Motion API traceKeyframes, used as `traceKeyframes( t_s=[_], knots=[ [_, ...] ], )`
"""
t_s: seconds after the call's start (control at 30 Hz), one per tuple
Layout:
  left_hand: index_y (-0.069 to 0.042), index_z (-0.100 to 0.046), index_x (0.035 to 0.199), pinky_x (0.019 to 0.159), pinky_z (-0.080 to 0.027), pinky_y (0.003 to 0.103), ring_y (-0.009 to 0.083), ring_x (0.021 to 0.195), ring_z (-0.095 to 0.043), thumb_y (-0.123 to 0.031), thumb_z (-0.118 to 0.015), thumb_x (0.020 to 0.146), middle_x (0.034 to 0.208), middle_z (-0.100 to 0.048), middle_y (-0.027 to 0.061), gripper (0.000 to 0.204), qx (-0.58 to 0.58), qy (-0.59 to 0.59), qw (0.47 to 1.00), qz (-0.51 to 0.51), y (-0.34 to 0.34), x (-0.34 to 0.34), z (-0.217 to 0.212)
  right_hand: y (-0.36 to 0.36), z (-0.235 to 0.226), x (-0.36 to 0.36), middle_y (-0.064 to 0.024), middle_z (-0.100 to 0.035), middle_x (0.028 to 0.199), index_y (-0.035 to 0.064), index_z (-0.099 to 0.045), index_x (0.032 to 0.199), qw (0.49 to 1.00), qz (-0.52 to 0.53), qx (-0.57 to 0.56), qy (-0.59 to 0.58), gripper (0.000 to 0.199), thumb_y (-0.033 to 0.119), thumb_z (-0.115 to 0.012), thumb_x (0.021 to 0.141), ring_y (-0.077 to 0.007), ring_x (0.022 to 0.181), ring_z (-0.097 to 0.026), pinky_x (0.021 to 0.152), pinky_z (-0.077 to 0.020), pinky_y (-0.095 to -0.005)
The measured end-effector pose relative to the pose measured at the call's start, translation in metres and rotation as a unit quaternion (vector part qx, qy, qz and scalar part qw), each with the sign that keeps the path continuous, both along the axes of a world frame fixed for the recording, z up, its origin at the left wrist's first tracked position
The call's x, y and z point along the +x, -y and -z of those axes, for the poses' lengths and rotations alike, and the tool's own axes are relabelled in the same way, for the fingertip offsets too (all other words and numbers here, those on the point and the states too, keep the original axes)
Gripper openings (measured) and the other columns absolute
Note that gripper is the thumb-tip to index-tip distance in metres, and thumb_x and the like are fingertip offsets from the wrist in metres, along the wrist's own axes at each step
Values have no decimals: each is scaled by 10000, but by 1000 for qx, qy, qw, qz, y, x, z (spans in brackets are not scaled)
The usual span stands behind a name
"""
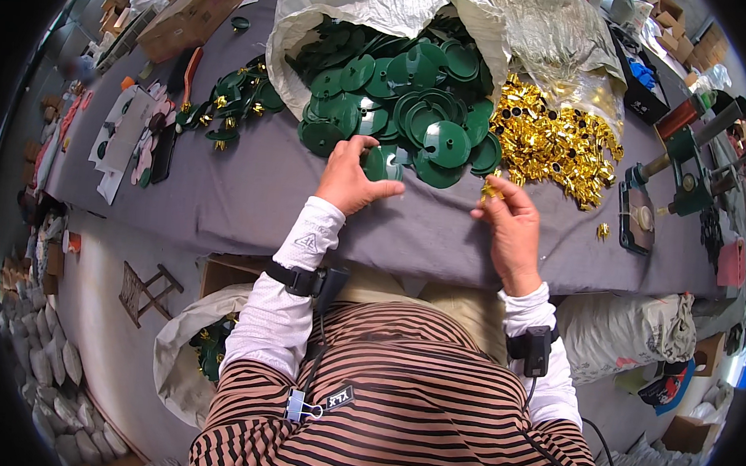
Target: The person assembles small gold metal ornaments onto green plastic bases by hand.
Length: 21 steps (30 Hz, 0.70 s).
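My left hand [350,179] rests on the grey table [248,193] and grips a dark green round disc [382,163] at the near edge of a big pile of green discs [405,100]. My right hand [510,223] pinches a small gold metal piece [491,189] between thumb and fingers, just in front of a heap of gold pieces [555,141]. The green pile spills out of a white sack [334,12].
Several finished green discs with gold centres [232,112] lie at the table's left. A green hand press [688,178] stands at the right. A cardboard box [199,13] sits far left. A sack [183,350] holding more discs stands on the floor by my left side.
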State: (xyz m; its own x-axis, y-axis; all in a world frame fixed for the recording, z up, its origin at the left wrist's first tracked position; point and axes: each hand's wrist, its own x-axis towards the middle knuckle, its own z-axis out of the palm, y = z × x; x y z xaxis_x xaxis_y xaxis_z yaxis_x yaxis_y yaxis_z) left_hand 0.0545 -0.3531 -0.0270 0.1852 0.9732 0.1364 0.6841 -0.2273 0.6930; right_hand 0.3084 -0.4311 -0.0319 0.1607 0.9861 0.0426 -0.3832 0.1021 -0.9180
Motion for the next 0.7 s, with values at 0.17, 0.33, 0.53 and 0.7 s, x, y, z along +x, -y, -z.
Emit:
traceKeyframes(
  t_s=[0.17,0.33,0.53,0.7],
  knots=[
    [-96,-508,950,680,-553,312,201,846,-636,-507,-684,806,978,-601,103,470,-239,587,774,-5,22,19,-2,9,-1,-35,-46,-618,955,4,-622,1066,993,-112,10,44,202,-13,-605,866,-101,822,-607,707,-537,-253],
    [-89,-543,963,736,-568,345,200,894,-631,-557,-580,850,978,-601,43,483,-262,593,761,12,49,57,-4,12,-15,-50,-54,-576,1004,32,-679,1000,960,-18,127,250,201,-38,-656,813,-80,807,-583,664,-481,-200],
    [-25,-563,1150,781,-529,277,109,923,-595,-292,-588,937,1044,-627,38,342,-268,553,786,64,61,75,2,10,-4,-31,-49,-646,942,-2,-682,959,988,12,4,152,165,-27,-686,796,-87,799,-620,671,-504,-206],
    [17,-571,1063,705,-529,293,159,764,-649,-195,-558,941,876,-672,90,245,-165,422,887,87,62,73,12,10,-11,-12,-55,-651,897,4,-693,942,966,-13,70,247,171,-44,-688,777,-100,794,-628,676,-522,-230]
  ],
)
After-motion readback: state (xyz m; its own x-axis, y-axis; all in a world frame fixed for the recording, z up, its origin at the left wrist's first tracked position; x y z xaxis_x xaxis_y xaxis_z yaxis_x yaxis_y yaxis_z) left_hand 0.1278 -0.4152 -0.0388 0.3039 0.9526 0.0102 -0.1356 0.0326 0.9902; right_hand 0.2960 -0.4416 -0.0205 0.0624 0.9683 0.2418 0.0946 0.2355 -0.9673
